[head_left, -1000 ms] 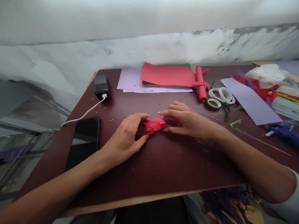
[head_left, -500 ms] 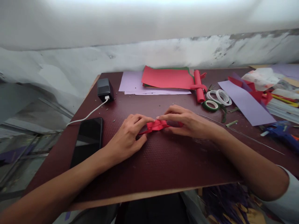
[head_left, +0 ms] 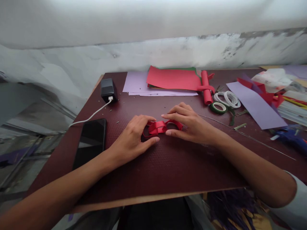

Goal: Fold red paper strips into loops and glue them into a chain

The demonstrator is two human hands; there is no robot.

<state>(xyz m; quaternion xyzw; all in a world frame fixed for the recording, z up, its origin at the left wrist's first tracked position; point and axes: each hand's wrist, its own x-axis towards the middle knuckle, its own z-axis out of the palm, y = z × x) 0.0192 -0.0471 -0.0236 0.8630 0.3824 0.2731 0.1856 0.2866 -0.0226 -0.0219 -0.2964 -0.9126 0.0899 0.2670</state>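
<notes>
Head view: left hand (head_left: 133,135) and right hand (head_left: 187,123), nearly meeting half a second earlier, now part; the red paper bow (head_left: 161,126), between front and back edges of the table (head_left: 168,172), shows fuller loops, suggesting eased pressing. Both curl half-open around it, firmness unclear.

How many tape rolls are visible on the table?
3: a green roll, a white roll behind it, and another white roll overlapping that one to the right. Others may be hidden.
</notes>
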